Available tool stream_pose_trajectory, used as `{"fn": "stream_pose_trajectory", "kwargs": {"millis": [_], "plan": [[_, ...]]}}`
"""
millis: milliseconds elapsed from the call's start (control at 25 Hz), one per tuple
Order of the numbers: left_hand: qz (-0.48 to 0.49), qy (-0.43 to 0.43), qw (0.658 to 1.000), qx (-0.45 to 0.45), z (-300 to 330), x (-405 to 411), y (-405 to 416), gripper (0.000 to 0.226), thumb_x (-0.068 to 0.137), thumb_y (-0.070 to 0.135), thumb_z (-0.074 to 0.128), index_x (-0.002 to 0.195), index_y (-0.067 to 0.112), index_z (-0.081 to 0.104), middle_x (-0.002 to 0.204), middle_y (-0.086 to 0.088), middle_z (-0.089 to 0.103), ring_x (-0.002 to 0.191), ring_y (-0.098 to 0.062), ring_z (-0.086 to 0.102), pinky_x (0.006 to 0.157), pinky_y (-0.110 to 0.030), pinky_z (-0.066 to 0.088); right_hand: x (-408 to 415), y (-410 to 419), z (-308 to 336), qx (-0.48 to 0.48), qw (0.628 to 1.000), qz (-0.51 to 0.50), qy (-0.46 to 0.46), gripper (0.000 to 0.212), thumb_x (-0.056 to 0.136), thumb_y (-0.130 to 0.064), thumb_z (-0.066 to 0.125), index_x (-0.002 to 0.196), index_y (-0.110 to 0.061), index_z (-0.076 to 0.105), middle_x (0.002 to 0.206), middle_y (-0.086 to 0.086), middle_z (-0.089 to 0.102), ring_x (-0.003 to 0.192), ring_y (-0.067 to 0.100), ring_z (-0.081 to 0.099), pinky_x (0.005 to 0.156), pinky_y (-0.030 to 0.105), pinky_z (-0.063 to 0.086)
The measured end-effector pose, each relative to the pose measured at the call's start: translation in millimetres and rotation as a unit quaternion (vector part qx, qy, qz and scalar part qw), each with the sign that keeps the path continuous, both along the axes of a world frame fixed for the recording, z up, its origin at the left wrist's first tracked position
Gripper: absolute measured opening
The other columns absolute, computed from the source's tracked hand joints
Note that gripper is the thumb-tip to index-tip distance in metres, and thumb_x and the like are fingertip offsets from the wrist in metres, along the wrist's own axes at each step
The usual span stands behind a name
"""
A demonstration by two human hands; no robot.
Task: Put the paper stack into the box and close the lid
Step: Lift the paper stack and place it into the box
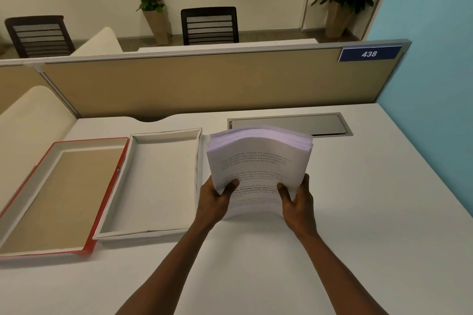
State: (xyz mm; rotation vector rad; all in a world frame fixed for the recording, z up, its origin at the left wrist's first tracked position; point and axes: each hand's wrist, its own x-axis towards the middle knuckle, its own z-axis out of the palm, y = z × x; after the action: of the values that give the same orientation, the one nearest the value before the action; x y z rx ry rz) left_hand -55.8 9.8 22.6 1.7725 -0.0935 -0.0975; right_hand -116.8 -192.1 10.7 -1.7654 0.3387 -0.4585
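A thick stack of printed white paper [258, 161] is held up off the desk, bowed upward in the middle. My left hand [216, 199] grips its near left corner and my right hand [298, 199] grips its near right corner. Just left of the stack lies the open white box [197, 161], shallow and with nothing inside. Further left rests the red-edged lid [107, 194], upside down, its brown inner face showing, touching the box's left wall.
A white desk [358, 212] carries everything. A grey cable hatch [289, 124] sits behind the stack. A tan partition [204, 82] with a blue "438" sign closes the far edge; a blue wall stands at the right. Chairs and plants are beyond.
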Motion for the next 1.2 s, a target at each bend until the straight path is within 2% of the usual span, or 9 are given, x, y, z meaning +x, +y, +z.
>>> {"fn": "stream_pose_trajectory", "kwargs": {"millis": [80,200,400,520,640,800,880,1040,1200], "plan": [[0.002,0.001,1.000,0.005,0.4,0.4,0.3,0.041,0.092,0.026,0.070,0.131,0.017,0.062,0.119,0.000,0.072,0.110,-0.025,0.070,0.089,-0.048,0.063,-1.8,-2.8,-0.4,-0.018,1.000,0.009,0.001,0.037,0.094,-0.026,0.064,0.114,-0.043,0.038,0.108,-0.014,0.060,0.098,-0.010,0.062,0.067,0.004,0.052],[0.010,0.000,1.000,0.005,8.4,2.6,-0.7,0.037,0.093,0.022,0.071,0.128,0.014,0.063,0.118,-0.002,0.073,0.108,-0.028,0.071,0.087,-0.047,0.064,2.0,-12.0,5.6,-0.075,0.997,0.024,0.014,0.032,0.093,-0.029,0.064,0.115,-0.030,0.041,0.108,-0.003,0.063,0.090,-0.001,0.065,0.065,0.005,0.053],[-0.007,-0.006,0.999,0.033,33.6,9.3,18.4,0.039,0.089,0.034,0.073,0.124,0.022,0.061,0.116,0.000,0.074,0.099,-0.025,0.075,0.082,-0.047,0.065,11.3,-7.9,28.9,-0.114,0.992,0.038,0.050,0.035,0.090,-0.034,0.069,0.116,-0.021,0.048,0.105,-0.004,0.064,0.078,0.006,0.066,0.056,0.009,0.053],[0.026,0.028,0.999,0.035,52.1,14.1,49.1,0.049,0.079,0.050,0.076,0.121,0.029,0.060,0.113,0.006,0.073,0.087,-0.021,0.077,0.074,-0.039,0.067,21.4,11.7,42.5,-0.045,0.995,0.050,0.075,0.037,0.086,-0.033,0.075,0.116,-0.021,0.056,0.109,-0.002,0.069,0.089,0.017,0.070,0.072,0.029,0.060],[0.037,0.093,0.993,0.057,62.0,19.3,89.2,0.050,0.083,0.047,0.077,0.124,0.023,0.062,0.112,0.002,0.074,0.082,-0.021,0.078,0.070,-0.034,0.066,35.4,44.1,40.3,0.047,0.987,0.089,0.123,0.040,0.085,-0.030,0.078,0.118,-0.017,0.062,0.114,0.003,0.072,0.096,0.024,0.072,0.084,0.046,0.061],[0.011,0.207,0.976,0.069,60.4,21.9,152.4,0.015,0.091,0.024,0.074,0.104,0.026,0.065,0.108,-0.002,0.076,0.084,-0.022,0.077,0.064,-0.035,0.063,56.4,101.4,19.5,0.143,0.958,0.151,0.197,0.039,0.085,-0.023,0.078,0.121,-0.014,0.065,0.116,0.008,0.073,0.094,0.025,0.074,0.087,0.050,0.060],[0.028,0.231,0.971,0.061,58.1,29.1,180.2,0.014,0.093,0.015,0.071,0.100,0.024,0.064,0.107,-0.002,0.075,0.081,-0.019,0.076,0.060,-0.033,0.061,71.4,130.9,10.5,0.162,0.948,0.163,0.218,0.041,0.085,-0.024,0.079,0.122,-0.014,0.065,0.117,0.008,0.073,0.095,0.025,0.074,0.088,0.050,0.060],[0.056,0.216,0.972,0.074,57.3,60.4,217.0,0.029,0.094,0.012,0.069,0.122,0.009,0.062,0.120,-0.010,0.070,0.094,-0.028,0.071,0.079,-0.045,0.058,112.7,180.5,6.7,0.169,0.941,0.153,0.248,0.046,0.087,-0.035,0.075,0.124,-0.010,0.063,0.119,0.010,0.072,0.100,0.030,0.071,0.093,0.052,0.057],[0.050,0.205,0.971,0.108,46.3,93.3,243.2,0.038,0.094,0.002,0.064,0.131,0.004,0.056,0.132,-0.015,0.066,0.113,-0.040,0.068,0.100,-0.058,0.055,151.9,218.5,4.4,0.157,0.937,0.144,0.278,0.047,0.094,-0.038,0.065,0.129,-0.007,0.060,0.123,0.013,0.069,0.102,0.032,0.069,0.094,0.049,0.056]]}}
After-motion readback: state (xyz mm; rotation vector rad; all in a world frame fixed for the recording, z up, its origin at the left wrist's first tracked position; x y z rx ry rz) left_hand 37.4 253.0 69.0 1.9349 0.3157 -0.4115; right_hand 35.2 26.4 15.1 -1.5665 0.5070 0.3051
